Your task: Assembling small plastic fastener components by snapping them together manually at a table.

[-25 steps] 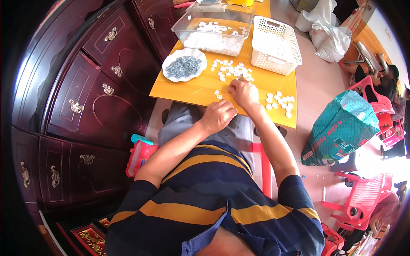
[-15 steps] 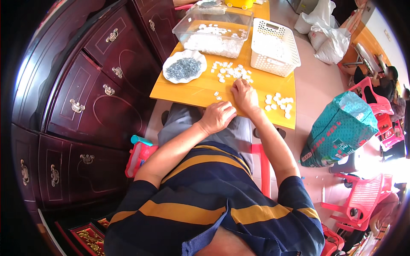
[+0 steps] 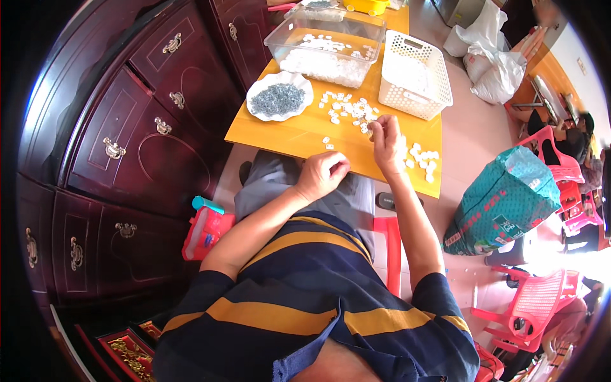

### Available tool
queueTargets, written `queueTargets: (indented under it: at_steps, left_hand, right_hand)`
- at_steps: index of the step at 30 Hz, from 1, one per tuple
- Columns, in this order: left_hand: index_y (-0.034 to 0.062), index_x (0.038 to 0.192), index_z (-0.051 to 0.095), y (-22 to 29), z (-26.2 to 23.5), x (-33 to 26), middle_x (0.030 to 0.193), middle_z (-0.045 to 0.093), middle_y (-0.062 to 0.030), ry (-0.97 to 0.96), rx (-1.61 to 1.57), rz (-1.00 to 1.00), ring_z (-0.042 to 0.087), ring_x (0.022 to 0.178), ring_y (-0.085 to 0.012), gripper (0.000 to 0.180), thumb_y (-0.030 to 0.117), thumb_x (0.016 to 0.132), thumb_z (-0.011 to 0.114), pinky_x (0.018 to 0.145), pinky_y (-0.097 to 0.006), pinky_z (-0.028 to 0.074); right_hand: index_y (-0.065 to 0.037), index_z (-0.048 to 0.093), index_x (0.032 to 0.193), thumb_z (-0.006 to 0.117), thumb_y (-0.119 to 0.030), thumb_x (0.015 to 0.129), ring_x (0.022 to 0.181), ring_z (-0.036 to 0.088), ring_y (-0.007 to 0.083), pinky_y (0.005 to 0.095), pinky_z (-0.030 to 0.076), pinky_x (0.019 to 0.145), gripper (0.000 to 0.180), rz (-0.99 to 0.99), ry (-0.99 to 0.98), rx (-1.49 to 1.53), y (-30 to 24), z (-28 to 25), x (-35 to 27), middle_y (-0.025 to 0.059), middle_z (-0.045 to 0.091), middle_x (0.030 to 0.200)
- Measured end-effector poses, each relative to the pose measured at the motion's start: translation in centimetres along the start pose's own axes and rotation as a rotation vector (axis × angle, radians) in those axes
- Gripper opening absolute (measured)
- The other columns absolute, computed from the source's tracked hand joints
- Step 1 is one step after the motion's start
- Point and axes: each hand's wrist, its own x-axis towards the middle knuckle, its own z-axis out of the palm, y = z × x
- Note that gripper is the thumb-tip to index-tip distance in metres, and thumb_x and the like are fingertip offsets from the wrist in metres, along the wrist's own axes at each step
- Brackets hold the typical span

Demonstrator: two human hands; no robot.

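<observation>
The work looks partly done, as far as one can judge. Just beyond the right hand (image 3: 386, 141) lies a loose heap of small white pieces (image 3: 349, 109) on the yellow table (image 3: 286, 132), too many to count. A smaller cluster of white pieces (image 3: 423, 159), roughly a dozen, sits just to the right of that hand, perhaps those already handled. A few stray pieces lie between the two hands.

The right hand is raised at the heap's edge, fingertips pinched together, likely on one piece, though it is too small to see. The left hand (image 3: 321, 175) is curled at the near table edge; whether it holds anything I cannot tell.

Farther off stand one clear tub (image 3: 331, 38) with many white pieces, one white basket (image 3: 414, 76), and one white plate (image 3: 280, 95) of small grey metal bits.
</observation>
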Motion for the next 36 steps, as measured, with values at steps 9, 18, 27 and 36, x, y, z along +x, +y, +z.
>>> queueTargets:
  at_steps: [9,18,27,36]
  left_hand:
    - [0.0013,0.089,0.066,-0.6,0.5,-0.1,0.072,0.066,-0.0013,0.024,-0.295,-0.271,0.061,0.061,-0.0066,0.003,0.003,0.089,0.069,0.058,-0.023,0.05]
    - [0.0006,0.096,0.065,-0.1,-0.1,0.0,0.08,0.067,-0.0007,0.076,-0.527,-0.304,0.062,0.066,-0.0064,0.003,0.001,0.093,0.065,0.062,-0.022,0.051]
    - [0.0021,0.099,0.066,0.6,-0.6,-0.1,0.09,0.069,-0.0012,0.007,-0.571,-0.368,0.065,0.08,-0.0069,0.007,0.009,0.097,0.065,0.067,-0.021,0.051]
    - [0.0034,0.101,0.068,0.8,-0.6,-0.4,0.089,0.068,-0.0002,0.001,-0.65,-0.446,0.065,0.081,-0.0064,0.009,0.011,0.097,0.066,0.067,-0.02,0.05]
  right_hand:
    - [-0.006,0.057,0.096,0.063,-0.011,0.097,0.064,0.054,0.0063,0.0212,0.043,0.059,0.008,0.495,-0.191,0.686,-1.9,-1.0,-5.1,-0.0005,0.06,0.08]
    - [-0.01,0.065,0.091,0.071,-0.013,0.092,0.066,0.057,0.0048,0.0196,0.043,0.06,0.006,0.746,-0.376,0.931,-3.1,-1.3,-6.1,-0.0034,0.065,0.079]
    - [-0.01,0.066,0.105,0.064,-0.012,0.097,0.074,0.062,0.0052,0.018,0.05,0.067,0.009,0.895,-0.383,1.065,-3.2,-1.2,-7.2,-0.0014,0.07,0.095]
    - [-0.011,0.063,0.104,0.06,-0.013,0.099,0.077,0.065,0.0073,0.0205,0.053,0.066,0.006,0.969,-0.38,1.258,-3.6,-1.1,-7.5,0.0006,0.07,0.094]
